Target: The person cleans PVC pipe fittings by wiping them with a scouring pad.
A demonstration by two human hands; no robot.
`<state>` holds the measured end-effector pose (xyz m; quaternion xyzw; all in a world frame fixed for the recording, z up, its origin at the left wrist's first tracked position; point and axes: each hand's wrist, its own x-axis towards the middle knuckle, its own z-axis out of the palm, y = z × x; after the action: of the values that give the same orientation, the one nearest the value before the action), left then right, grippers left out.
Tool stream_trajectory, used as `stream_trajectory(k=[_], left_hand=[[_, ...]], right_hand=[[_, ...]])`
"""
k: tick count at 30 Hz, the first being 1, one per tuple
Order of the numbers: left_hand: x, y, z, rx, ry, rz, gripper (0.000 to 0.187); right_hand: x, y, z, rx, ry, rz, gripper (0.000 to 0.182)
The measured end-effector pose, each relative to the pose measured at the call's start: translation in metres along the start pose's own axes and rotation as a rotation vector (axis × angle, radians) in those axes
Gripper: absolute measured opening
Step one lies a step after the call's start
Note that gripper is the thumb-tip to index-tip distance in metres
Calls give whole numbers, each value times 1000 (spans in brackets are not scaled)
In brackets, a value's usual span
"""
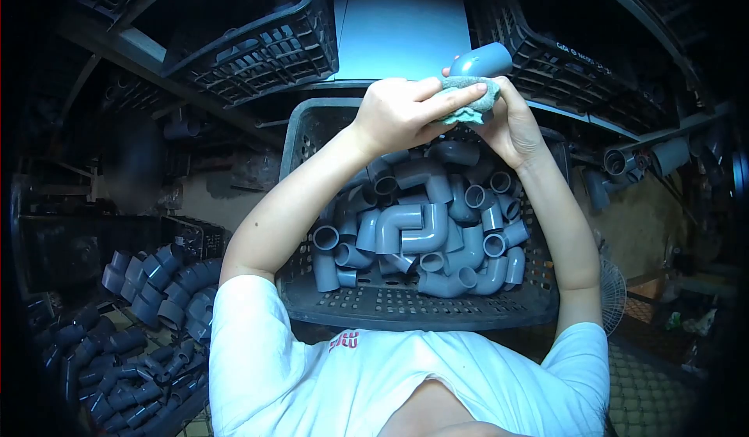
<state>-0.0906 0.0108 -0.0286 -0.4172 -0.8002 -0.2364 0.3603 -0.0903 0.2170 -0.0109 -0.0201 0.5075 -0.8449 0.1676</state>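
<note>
A grey plastic pipe elbow is held up above the far edge of a black crate. My left hand is closed on a green cloth, its thumb pressing the cloth just below the elbow. My right hand is closed around the lower end of the elbow, which the cloth partly covers. Some fingertips behind the cloth and elbow are hidden. Beneath both hands, the black crate holds many loose grey pipe elbows.
Black crates stand at the back left and back right, either side of a pale board. More pipe fittings are heaped at the lower left. A fan guard is beside my right arm, and fittings lie at right.
</note>
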Motion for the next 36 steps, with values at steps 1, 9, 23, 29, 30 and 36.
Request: stream_trajectory(k=[1,9,23,29,30,36], left_hand=[[0,-4,1,-10,48,7,73],[-1,7,2,97,1,125,70],[1,13,8,-153,-8,72,73],[5,4,12,-432,171,-296,63],[4,6,11,-415,155,-276,61],[4,22,5,-218,-27,-112,68]], right_hand=[[0,1,-2,59,-33,28,39],[0,-9,5,105,-63,50,49],[2,2,-6,188,-165,94,59],[-2,5,2,147,-15,84,58],[-2,6,1,142,-31,86,60],[0,4,6,-119,-77,18,63]])
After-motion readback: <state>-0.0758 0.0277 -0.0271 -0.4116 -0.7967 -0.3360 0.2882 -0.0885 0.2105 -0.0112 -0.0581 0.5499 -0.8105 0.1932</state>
